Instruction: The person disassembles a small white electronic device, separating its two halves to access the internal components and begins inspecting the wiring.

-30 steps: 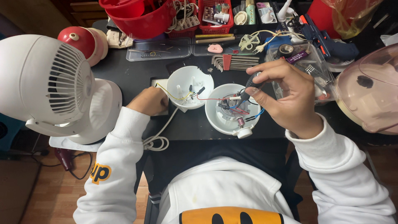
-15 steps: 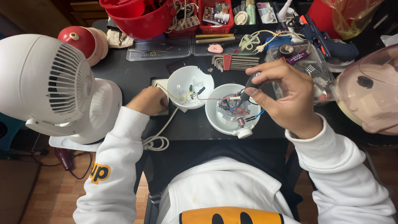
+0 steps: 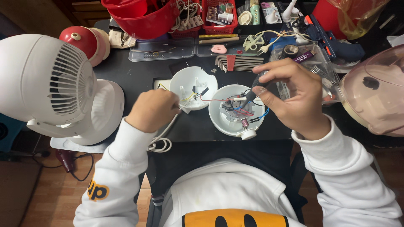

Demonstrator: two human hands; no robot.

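Two white round housing halves lay side by side on the black bench, just in front of the person. The right half held a small circuit board with red, blue and black wires; a red wire ran across to the left half. The right hand hovered over the right half, its fingers pinched narrowly on a slim black tool whose tip pointed into the wiring. The left hand rested at the left half's near rim, fingers curled shut on thin wires. A white fan stood left, hex keys behind.
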